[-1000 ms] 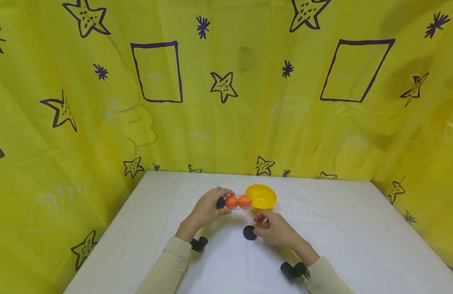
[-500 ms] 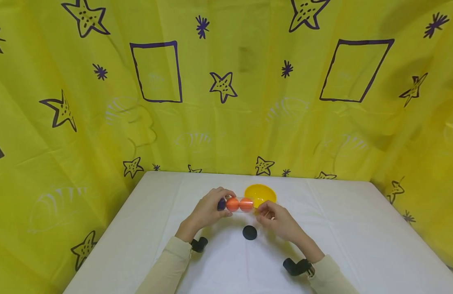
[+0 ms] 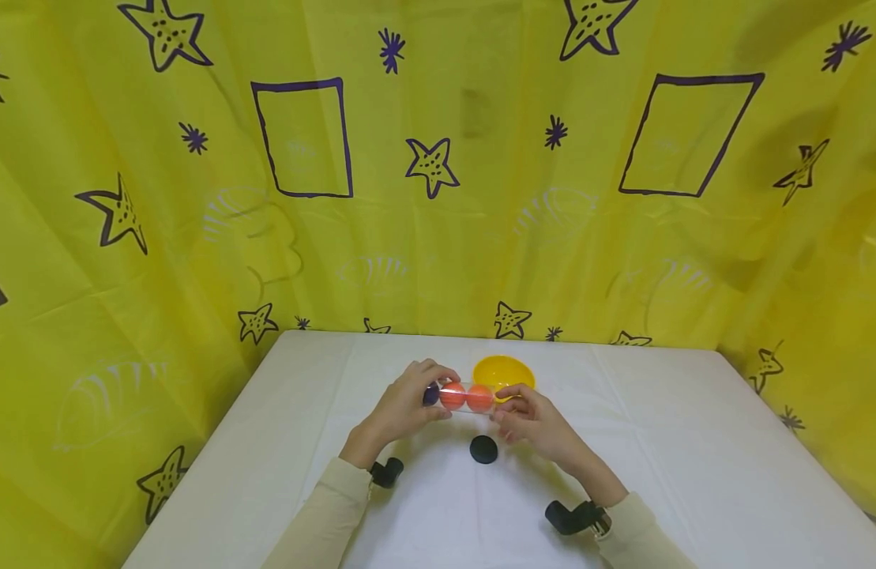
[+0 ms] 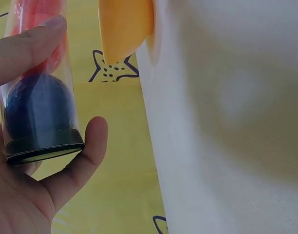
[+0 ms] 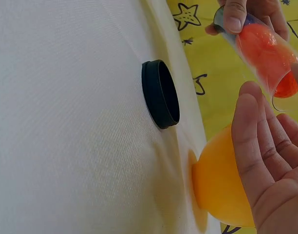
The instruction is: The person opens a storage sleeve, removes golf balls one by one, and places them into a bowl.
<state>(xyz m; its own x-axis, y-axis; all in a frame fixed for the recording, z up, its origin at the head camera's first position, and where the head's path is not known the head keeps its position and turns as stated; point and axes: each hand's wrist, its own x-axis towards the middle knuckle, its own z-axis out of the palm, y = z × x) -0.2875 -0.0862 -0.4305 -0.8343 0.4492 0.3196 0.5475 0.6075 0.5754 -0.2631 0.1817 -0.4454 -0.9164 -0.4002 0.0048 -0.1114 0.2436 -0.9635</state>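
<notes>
My left hand grips a clear plastic tube and holds it level above the white table. A dark blue ball sits at the capped end of the tube, in my palm. Two orange balls lie further along it. My right hand is at the tube's open end. Its fingers are straight and cup under the mouth. Whether they touch the tube is unclear. A loose black cap lies on the table below the tube.
A yellow bowl stands on the table just behind the tube's open end and looks empty. A yellow curtain with stars surrounds the table on all sides. Black camera mounts sit on both wrists.
My right hand has lifted from the table beside the black cap and moved up to the tube's open end. The left hand and the tube have hardly shifted.
</notes>
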